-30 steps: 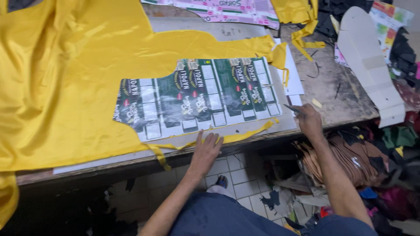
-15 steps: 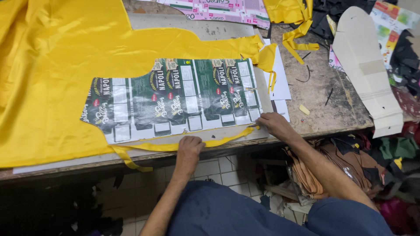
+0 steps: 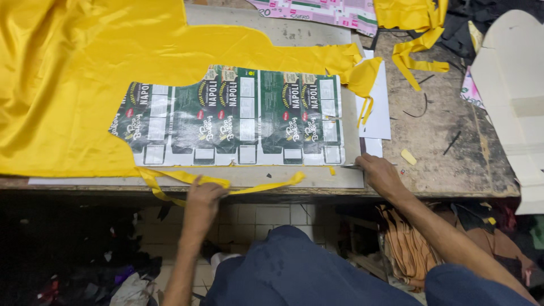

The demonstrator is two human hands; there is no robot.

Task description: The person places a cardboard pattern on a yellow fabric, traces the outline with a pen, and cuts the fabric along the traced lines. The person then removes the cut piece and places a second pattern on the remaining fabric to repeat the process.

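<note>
Broadly: yellow satin fabric covers table's left half. Printed cardboard pattern lies flat on it, long axis left-right, near front edge. Cut yellow strip trails along that edge. Left hand pinches strip. Right hand closed on thin blade-like tool at pattern's lower right corner. Bare wood, scraps rightward.

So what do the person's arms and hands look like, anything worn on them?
Both hands are bare: no gloves, rings or watch show on the left hand or the right hand. Both forearms are bare as far as the picture shows, with no sleeves in view. Below them, the person wears dark blue trousers.
</note>
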